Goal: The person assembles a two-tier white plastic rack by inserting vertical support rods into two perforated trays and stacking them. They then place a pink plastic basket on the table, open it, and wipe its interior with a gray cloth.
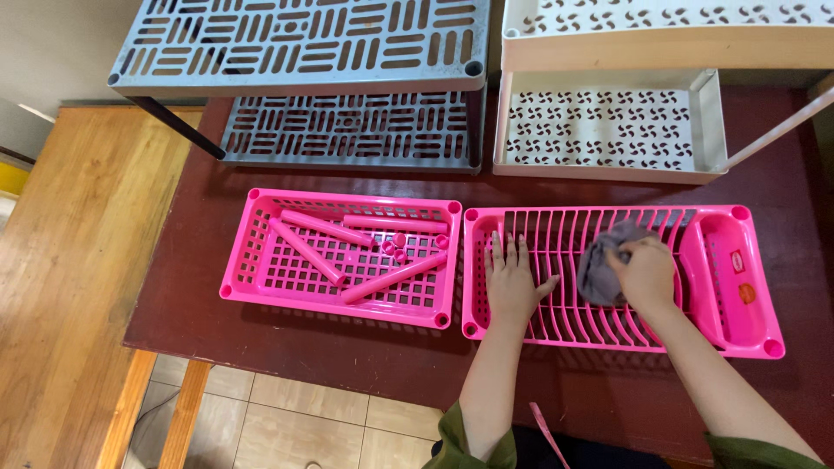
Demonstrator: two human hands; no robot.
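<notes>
A pink plastic dish rack tray (747,334) lies on the dark red table in front of me. My left hand (512,282) rests flat on its left ribs, fingers spread. My right hand (647,274) presses a grey cloth (599,265) onto the ribs near the middle of the rack. To the left lies a second pink tray (248,260) holding several pink tubes (393,278) and small pink caps (395,247).
A grey slotted two-tier shelf (295,78) stands at the back left, and a cream patterned shelf (708,122) at the back right. A wooden bench (69,260) sits left of the table (191,295). Tiled floor shows below the table's front edge.
</notes>
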